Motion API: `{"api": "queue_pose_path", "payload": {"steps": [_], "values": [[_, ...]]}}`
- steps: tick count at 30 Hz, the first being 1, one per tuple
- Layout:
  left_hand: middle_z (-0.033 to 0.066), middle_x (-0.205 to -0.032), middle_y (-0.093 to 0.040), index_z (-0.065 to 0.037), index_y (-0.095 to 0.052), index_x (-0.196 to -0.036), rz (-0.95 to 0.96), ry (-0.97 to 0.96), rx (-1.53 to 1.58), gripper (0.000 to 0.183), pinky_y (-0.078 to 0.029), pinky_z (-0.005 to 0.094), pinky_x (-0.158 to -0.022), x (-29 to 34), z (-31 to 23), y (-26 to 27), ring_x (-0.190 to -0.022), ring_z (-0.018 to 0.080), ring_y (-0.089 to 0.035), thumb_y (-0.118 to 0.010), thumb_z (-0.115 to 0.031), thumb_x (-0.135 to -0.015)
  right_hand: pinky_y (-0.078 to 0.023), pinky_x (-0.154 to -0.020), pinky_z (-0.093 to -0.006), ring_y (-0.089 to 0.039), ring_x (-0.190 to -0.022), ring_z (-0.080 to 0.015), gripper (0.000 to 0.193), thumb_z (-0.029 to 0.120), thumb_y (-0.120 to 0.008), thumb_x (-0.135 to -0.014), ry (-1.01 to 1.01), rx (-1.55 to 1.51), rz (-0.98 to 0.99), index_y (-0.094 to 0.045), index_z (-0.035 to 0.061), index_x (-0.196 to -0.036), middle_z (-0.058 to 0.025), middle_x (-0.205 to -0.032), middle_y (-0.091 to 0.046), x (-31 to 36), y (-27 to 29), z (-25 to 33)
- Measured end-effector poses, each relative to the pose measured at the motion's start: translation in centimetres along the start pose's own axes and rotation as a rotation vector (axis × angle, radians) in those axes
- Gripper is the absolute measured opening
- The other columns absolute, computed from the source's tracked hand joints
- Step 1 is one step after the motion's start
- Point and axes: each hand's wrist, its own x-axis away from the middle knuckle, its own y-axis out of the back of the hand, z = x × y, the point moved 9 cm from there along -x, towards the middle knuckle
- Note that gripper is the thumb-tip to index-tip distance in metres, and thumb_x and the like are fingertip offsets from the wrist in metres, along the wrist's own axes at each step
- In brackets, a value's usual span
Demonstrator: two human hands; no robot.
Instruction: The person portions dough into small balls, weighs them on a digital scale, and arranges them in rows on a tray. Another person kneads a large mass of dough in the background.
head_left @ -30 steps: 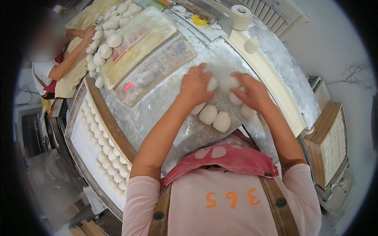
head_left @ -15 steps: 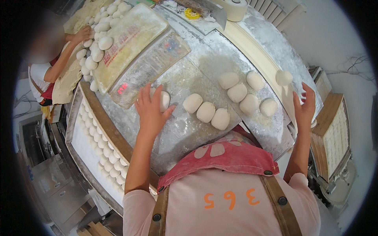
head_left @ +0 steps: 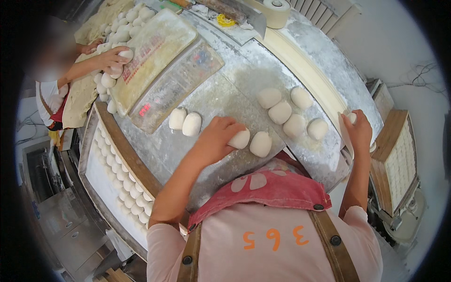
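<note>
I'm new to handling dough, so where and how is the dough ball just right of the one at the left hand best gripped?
I'd take this dough ball by opposite rounded sides, between thumb and fingers, from above and the right. It is squat and rounded; the neighbouring ball, at the left hand, crowds its left, while bare tabletop shows on its right.

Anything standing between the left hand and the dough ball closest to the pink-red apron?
Yes: a second dough ball, right at the left hand, sits before the closest ball to the apron. Nothing else visible intervenes.
</note>
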Motion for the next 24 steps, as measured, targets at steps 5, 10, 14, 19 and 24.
{"api": "queue_pose_path", "payload": {"steps": [5, 10, 14, 19, 24], "values": [[0.0159, -0.127, -0.058, -0.006, -0.053, -0.132, -0.498, 0.175, -0.098, 0.064, -0.045, 0.0424, -0.102, 1.3, 3.3, 14.8, -0.122, 0.0326, -0.055, -0.077, -0.003, -0.073, -0.051, -0.077, -0.0455, -0.066, -0.088, -0.0405, 0.043, 0.043, -0.071, -0.085, 0.018, 0.02, 0.024, -0.062, 0.0028, -0.099, -0.0218, -0.096, -0.068, -0.1, -0.6, 0.9], [0.0193, -0.138, -0.052, 0.002, -0.043, -0.143, -1.131, 0.329, -0.054, 0.066, -0.04, 0.0399, -0.108, 5.1, 9.2, 24.7, -0.126, 0.0295, -0.052, -0.074, -0.019, -0.088, -0.05, -0.074, -0.0459, -0.065, -0.086, -0.0413, 0.039, 0.039, -0.07, -0.087, 0.115, -0.094, -0.001, -0.061, 0.0021, -0.097, -0.0218, -0.095, -0.067, -0.2, -0.4, 2.6], [0.0173, -0.143, -0.052, -0.008, -0.051, -0.142, -0.391, 0.151, -0.113, 0.064, -0.033, 0.042, -0.114, -0.5, 2.7, 10.9, -0.135, 0.0317, -0.046, -0.076, -0.018, -0.084, -0.052, -0.078, -0.0451, -0.066, -0.089, -0.0401, 0.038, 0.034, -0.067, -0.086, 0.15, -0.164, 0.026, -0.061, 0.0045, -0.11, -0.0204, -0.097, -0.068, -1.4, -0.8, 2.9], [0.0157, -0.139, -0.052, -0.012, -0.055, -0.135, 0.014, -0.246, -0.115, 0.069, -0.036, 0.0476, -0.112, -2.0, -6.9, -3.0, -0.131, 0.0359, -0.046, -0.08, -0.015, -0.071, -0.053, -0.083, -0.0443, -0.067, -0.096, -0.0381, 0.06, 0.027, -0.064, -0.084, 0.178, -0.168, 0.088, -0.047, 0.0128, -0.14, -0.0192, -0.109, -0.067, -4.1, -1.1, 7.0], [0.0128, -0.136, -0.056, -0.015, -0.057, -0.13, -0.029, -0.25, -0.087, 0.065, -0.034, 0.0506, -0.112, -1.4, -5.3, -5.7, -0.131, 0.0327, -0.048, -0.078, -0.008, -0.069, -0.053, -0.084, -0.0455, -0.067, -0.099, -0.0376, 0.069, 0.03, -0.063, -0.085, 0.319, -0.117, 0.07, -0.04, 0.0192, -0.149, -0.0194, -0.117, -0.065, -6.4, -2.7, 11.4]]}}
